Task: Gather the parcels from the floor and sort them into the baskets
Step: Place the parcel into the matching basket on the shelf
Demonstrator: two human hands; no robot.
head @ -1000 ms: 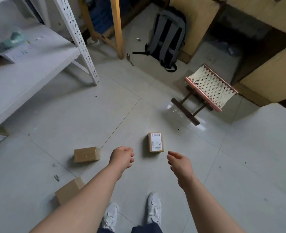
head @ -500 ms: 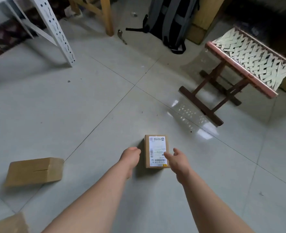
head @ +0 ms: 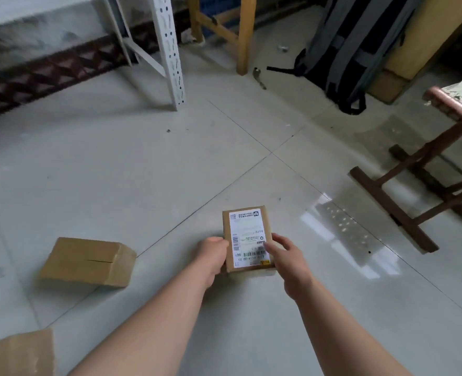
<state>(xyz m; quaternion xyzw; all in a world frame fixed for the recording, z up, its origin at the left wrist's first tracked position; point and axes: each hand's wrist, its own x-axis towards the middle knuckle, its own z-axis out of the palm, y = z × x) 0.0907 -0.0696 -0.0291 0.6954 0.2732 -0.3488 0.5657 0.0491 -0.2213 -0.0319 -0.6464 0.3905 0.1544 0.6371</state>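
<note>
Parcel pickup begins as left hand [head: 214, 253] and right hand [head: 287, 263], apart 1 second ago, clamp the labelled parcel [head: 247, 234] from both sides.

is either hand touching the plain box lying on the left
No, the left hand and the right hand both hold the labelled parcel, while the plain box lies apart on the floor.

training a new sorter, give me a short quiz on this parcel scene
1. True or false: the left hand and the right hand both hold the small brown cardboard parcel with a white label.
2. What lies on the grey tiled floor left of it? A plain brown cardboard box; B red bucket; C glass bottle.
3. Fill in: the parcel's label faces ___.
Key: 1 true; 2 A; 3 up.
</note>
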